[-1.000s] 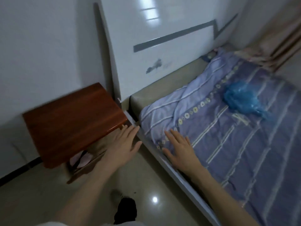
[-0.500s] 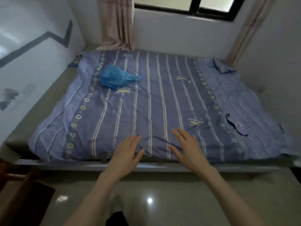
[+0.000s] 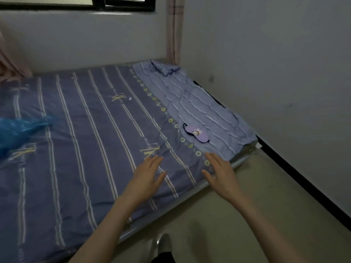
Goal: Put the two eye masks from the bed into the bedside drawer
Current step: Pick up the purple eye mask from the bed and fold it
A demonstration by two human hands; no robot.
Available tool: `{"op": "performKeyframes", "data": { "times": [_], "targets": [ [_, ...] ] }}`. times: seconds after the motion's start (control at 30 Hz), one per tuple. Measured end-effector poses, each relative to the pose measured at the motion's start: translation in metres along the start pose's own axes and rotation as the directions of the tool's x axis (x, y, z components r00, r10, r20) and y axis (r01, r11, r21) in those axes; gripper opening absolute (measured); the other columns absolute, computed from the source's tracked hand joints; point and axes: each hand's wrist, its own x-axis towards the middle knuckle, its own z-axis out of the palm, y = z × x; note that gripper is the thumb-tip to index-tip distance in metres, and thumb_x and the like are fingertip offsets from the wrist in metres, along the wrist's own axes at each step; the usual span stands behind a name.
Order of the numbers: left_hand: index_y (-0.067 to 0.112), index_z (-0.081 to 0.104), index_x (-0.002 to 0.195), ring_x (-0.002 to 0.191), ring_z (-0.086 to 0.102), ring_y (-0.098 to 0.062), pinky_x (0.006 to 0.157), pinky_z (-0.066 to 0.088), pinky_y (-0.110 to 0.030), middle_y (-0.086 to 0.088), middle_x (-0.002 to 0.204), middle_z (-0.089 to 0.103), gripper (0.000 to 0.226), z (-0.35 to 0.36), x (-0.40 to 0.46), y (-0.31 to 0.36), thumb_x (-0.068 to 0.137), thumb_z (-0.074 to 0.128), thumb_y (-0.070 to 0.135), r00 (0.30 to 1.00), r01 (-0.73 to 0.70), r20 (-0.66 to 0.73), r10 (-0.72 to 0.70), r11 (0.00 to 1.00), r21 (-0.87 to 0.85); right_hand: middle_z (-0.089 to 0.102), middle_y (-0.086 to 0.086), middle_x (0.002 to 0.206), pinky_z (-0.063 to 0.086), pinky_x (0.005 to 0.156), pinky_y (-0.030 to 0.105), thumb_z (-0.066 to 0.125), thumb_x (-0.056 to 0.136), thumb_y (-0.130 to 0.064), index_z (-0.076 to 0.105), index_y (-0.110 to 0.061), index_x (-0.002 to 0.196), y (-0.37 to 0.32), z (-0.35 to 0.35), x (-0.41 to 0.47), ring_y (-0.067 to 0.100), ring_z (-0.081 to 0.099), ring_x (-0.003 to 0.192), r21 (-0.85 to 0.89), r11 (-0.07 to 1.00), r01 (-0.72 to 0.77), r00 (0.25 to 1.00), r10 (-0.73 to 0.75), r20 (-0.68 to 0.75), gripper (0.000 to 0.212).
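A purple eye mask [image 3: 197,134] with a dark strap lies on the pale-blue part of the bed [image 3: 91,141], near its right front corner. I see only this one mask. My right hand [image 3: 221,174] hovers open over the bed's front edge, a short way below the mask. My left hand [image 3: 148,175] is open too, fingers spread above the striped sheet, left of the right hand. Both hands hold nothing. The bedside drawer is out of view.
A crumpled blue plastic bag [image 3: 17,131] lies on the bed at the far left. A grey wall [image 3: 284,73] with a dark skirting runs along the right. Bare floor [image 3: 247,215] lies between bed and wall. A window and curtain [image 3: 173,29] stand behind.
My view has swung right, from the wooden bedside table across the bed to its right corner. The eye mask now lies much closer to my hands, which stay open and empty.
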Motion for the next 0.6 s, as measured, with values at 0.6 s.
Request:
{"op": "performKeyframes", "data": {
  "times": [0.6],
  "targets": [
    [0.011, 0.034, 0.135, 0.129, 0.039, -0.028, 0.106, 0.033, -0.036, -0.013, 0.141, 0.043, 0.051, 0.121, 0.279, 0.025, 0.091, 0.049, 0.031, 0.957, 0.09, 0.284, -0.065, 0.993, -0.074, 0.032, 0.014, 0.15, 0.025, 0.112, 0.046, 0.05, 0.09, -0.033, 0.031, -0.012, 0.141, 0.213, -0.005, 0.215, 0.026, 0.03, 0.138, -0.066, 0.986, -0.154, 0.967, 0.164, 0.194, 0.058]
  ]
}}
